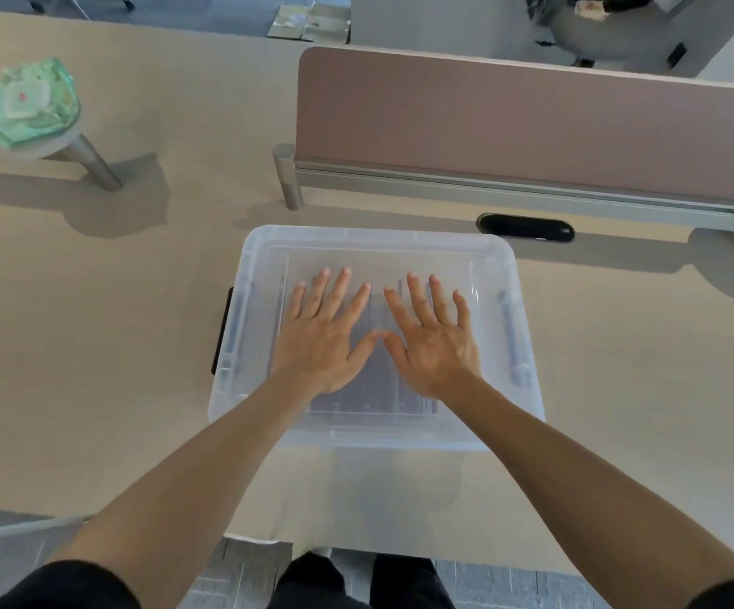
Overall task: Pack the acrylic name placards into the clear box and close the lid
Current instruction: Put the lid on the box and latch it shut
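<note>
Placards (374,384) lie inside the clear box (519,389) at frame centre; my left hand (319,345) and right hand (437,349) press flat, fingers spread, gripping nothing, on its slick, flexible lid (374,250); I'd judge the side latches the better hold.

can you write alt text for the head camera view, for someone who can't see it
Seen from above, a person's left hand and right hand press flat, fingers spread, on the lid of a clear box on a beige desk. Dark placards show faintly through the lid. A pink divider panel stands behind the box.
</note>
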Motion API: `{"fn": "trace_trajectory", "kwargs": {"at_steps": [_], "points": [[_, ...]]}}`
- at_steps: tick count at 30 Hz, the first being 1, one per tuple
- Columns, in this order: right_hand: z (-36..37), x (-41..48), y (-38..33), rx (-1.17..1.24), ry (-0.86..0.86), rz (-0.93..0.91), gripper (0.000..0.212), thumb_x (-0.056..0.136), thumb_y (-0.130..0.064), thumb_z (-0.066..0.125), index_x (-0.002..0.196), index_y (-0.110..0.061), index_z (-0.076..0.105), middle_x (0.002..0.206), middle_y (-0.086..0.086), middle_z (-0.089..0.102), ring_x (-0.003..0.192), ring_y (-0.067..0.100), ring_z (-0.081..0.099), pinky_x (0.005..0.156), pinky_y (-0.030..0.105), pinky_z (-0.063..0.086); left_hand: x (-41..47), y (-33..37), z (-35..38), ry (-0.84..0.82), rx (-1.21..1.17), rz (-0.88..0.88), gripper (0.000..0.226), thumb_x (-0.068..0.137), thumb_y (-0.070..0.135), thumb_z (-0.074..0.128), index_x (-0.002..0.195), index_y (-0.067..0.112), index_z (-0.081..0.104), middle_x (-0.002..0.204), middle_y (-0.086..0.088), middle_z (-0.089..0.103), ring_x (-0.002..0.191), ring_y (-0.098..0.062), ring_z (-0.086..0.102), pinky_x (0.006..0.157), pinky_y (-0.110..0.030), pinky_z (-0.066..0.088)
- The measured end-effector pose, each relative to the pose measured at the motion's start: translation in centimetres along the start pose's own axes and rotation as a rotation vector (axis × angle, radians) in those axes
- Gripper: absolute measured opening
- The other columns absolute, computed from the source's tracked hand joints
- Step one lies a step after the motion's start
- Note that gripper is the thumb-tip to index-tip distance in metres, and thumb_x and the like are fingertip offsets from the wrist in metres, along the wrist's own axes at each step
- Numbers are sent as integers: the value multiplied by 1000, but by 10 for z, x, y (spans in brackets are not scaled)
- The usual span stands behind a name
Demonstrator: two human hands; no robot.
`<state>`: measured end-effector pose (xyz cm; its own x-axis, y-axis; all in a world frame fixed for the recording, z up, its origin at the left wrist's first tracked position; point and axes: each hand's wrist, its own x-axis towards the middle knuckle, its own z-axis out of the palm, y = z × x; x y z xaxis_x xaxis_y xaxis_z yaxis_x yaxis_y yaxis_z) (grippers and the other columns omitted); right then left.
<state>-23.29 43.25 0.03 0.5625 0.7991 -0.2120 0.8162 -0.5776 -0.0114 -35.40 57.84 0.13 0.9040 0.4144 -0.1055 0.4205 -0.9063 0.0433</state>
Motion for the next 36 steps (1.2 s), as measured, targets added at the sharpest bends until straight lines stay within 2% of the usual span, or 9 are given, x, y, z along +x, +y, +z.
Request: {"fn": "trace_trajectory", "kwargs": {"at_steps": [7,10,13,16,20,23,25,33,36], "points": [[-15,12,3,-5,-35,33,63,98,-61,1,154,-38,-17,164,-2,-24,151,26,-22,121,53,-9,16,-2,-9,-11,24,-4,72,93,71,5,155,36,-8,165,1,-14,150,-24,-17,121,-47,-8],[-27,3,5,35,-45,46,64,99,-60,9,157,-36,-8,166,1,-18,153,27,-17,122,51,-8,12,-4,-21,-7,-31,-4,67,97,63,18,156,32,12,166,-3,4,152,-27,-1,122,-46,-1],[-33,-6,28,158,51,262,67,99,-58,24,158,-29,9,167,11,-3,153,35,-1,121,53,0,0,-25,-27,108,-155,-175,65,92,56,32,143,17,41,151,-19,36,140,-41,30,116,-51,23],[-30,-16,67,207,129,504,71,97,-59,34,154,-21,17,160,22,17,145,42,21,116,56,19,-13,-60,-26,138,-233,-470,68,90,57,42,137,9,42,134,-25,47,121,-45,44,103,-53,37],[-19,-26,101,929,53,761,79,91,-56,55,150,-11,28,144,18,44,123,41,51,99,49,44,-17,-80,-28,52,-598,-741,73,91,58,49,138,4,37,137,-20,49,124,-40,49,97,-46,41],[-15,-30,105,1329,10,874,65,81,-60,68,112,-4,61,102,15,65,77,31,63,75,41,54,-15,-85,-26,44,-689,-800,79,87,62,55,136,2,40,133,-18,55,120,-38,54,94,-42,43],[-15,-29,105,1288,28,875,59,78,-61,69,95,-6,64,87,10,66,68,28,62,73,41,57,-12,-91,-24,16,-742,-855,86,80,71,55,132,4,46,126,-15,59,114,-36,57,91,-42,46],[-46,-38,113,1066,66,764,38,80,-38,77,98,-6,67,92,12,71,82,31,69,84,48,59,-14,-94,-44,15,-658,-807,78,64,75,64,112,13,57,104,-3,65,89,-32,64,68,-36,51],[-60,-34,104,1134,-90,766,61,73,-58,78,101,-7,61,95,9,67,81,27,66,79,44,58,-3,-91,-48,-79,-769,-807,98,49,79,65,121,14,53,114,-9,64,97,-31,63,78,-40,54]]}}
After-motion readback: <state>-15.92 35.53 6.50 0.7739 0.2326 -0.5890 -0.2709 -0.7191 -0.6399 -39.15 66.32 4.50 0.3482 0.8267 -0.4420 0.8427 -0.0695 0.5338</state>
